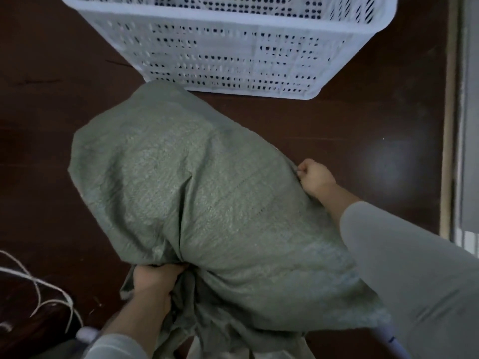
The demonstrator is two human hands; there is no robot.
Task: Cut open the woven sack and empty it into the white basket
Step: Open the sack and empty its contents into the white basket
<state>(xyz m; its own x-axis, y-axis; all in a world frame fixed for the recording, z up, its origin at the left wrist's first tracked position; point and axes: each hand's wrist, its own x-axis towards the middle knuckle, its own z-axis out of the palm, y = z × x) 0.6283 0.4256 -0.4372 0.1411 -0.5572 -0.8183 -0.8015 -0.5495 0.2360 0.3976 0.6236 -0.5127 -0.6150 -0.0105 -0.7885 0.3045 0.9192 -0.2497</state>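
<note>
1. Left hand (155, 283): clenched round the gathered neck of the woven sack (186, 182) at its near end, fingers buried in the bunched fabric.
2. Right hand (315, 177): fist pinching a small fold of weave on the sack's right flank.
3. Sack: bulging and not yet emptied. It lies mid-floor on the dark floor (337, 120). Its far end is at the foot of the white basket (233, 60), which stands at the floor's far edge. Cannot tell whether they touch.
4. Loose twine (36, 281) lies at the floor's near-left corner, so the tie is probably off. No cut is visible.
5. Step in hand, as I read it: hoisting to tip. The neck points away from the basket, so swing it round first.
6. Keep the neck choked until it clears the rim, then release.
7. The right-hand pinch looks thin for this load. Take a fuller handful low on the sack and lift from there.
</note>
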